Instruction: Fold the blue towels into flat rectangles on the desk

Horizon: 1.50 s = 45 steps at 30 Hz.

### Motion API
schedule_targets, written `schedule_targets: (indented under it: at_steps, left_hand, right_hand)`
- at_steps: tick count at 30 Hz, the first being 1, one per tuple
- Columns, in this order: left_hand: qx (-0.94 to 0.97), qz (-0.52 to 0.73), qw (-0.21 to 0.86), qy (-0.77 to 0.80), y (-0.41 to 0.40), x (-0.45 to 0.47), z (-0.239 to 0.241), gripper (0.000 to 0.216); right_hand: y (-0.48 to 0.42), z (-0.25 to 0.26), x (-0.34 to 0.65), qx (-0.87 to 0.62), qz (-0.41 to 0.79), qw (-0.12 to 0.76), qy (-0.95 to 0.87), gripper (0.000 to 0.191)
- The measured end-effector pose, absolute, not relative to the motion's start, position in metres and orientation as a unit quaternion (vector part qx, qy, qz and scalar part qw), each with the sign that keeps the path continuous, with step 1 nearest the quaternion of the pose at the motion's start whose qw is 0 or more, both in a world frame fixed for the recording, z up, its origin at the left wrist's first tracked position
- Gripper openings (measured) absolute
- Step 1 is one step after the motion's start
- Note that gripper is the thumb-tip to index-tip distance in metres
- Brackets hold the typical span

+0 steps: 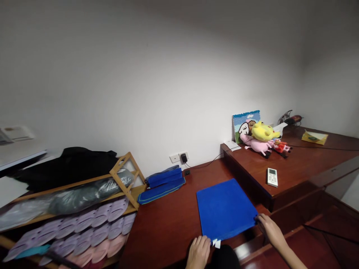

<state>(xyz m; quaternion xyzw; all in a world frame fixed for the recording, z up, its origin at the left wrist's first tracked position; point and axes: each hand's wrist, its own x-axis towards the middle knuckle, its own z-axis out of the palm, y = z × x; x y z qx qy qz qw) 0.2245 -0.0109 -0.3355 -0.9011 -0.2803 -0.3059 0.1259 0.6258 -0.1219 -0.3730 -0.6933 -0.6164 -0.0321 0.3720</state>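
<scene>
Both grips pinched the blue cushion (224,209) at its near corners, left hand (198,252) at 7 o'clock, right hand (269,228) at 4 o'clock. It lay flat on the desk (168,224), seemingly soft and light.

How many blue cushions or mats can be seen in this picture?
3: one blue cushion flat on the wooden platform, held at its near corners by the left hand and right hand; two folded blue mats stacked by the wall.

No lettering, label, brand or number can be read anywhere
</scene>
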Motion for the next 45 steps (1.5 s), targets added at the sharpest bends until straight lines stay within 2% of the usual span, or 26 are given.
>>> schedule_targets:
  at_steps: [5, 11, 19, 23, 31, 38, 42, 45]
  left_hand:
    - [-0.902, -0.314, 0.122, -0.27, -0.012, 0.222, -0.345, 0.032]
    - [-0.905, -0.299, 0.079, -0.293, -0.014, 0.221, -0.348, 0.016]
    - [-0.894, -0.317, 0.048, -0.312, -0.013, 0.223, -0.352, 0.019]
    - [-0.895, -0.351, 0.057, -0.271, -0.005, 0.223, -0.363, 0.021]
    - [-0.902, -0.329, -0.016, -0.28, 0.002, 0.227, -0.343, 0.028]
    - [-0.9, -0.335, -0.004, -0.279, -0.01, 0.222, -0.351, 0.028]
    - [-0.902, -0.32, -0.01, -0.291, -0.007, 0.214, -0.346, 0.024]
    - [-0.882, -0.314, -0.001, -0.351, 0.014, 0.194, -0.337, 0.028]
  right_hand:
    - [-0.128, -0.378, 0.623, -0.703, -0.016, 0.374, -0.605, 0.028]
    - [-0.129, -0.391, 0.627, -0.703, -0.043, 0.359, -0.613, 0.027]
    - [-0.125, -0.403, 0.636, -0.677, -0.09, 0.333, -0.65, 0.027]
    - [-0.127, -0.407, 0.637, -0.655, -0.067, 0.359, -0.662, 0.039]
    - [-0.113, -0.376, 0.647, -0.656, 0.05, 0.337, -0.673, 0.04]
    - [-0.123, -0.387, 0.647, -0.662, 0.008, 0.323, -0.676, 0.04]
    - [-0.112, -0.36, 0.608, -0.663, -0.027, 0.302, -0.684, 0.034]
    - [-0.083, -0.333, 0.557, -0.685, -0.041, 0.284, -0.67, 0.039]
